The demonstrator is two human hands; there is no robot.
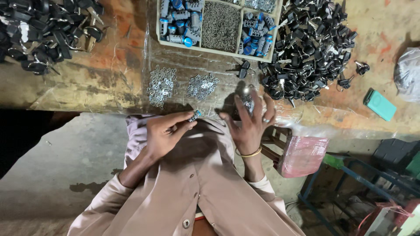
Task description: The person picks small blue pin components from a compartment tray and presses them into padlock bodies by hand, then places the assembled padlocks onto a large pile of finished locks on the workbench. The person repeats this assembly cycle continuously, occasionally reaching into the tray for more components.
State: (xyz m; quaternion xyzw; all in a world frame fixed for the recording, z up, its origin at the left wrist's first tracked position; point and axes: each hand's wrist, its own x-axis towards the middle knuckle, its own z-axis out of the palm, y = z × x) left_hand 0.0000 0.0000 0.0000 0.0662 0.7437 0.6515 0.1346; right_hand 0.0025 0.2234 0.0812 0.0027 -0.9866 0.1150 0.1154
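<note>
My left hand [167, 133] pinches a small lock cylinder with a blue end [195, 115] between thumb and fingers, close to my chest. My right hand [250, 122], with a ring and a gold bangle, cups a handful of small shiny metal pieces [248, 103] at the bench edge. Two heaps of small silver metal plates [161, 85] [202, 85] lie on the plastic-covered wooden bench [105, 83] just beyond my hands.
A divided tray [218, 51] holds blue-ended cylinders, tiny pins and metal parts. Big piles of black-headed keys [306, 48] [43, 30] lie at right and far left. A teal phone-like slab [379, 105] and a plastic bag [409, 74] sit at right. A pink-wrapped stool [302, 155] stands below.
</note>
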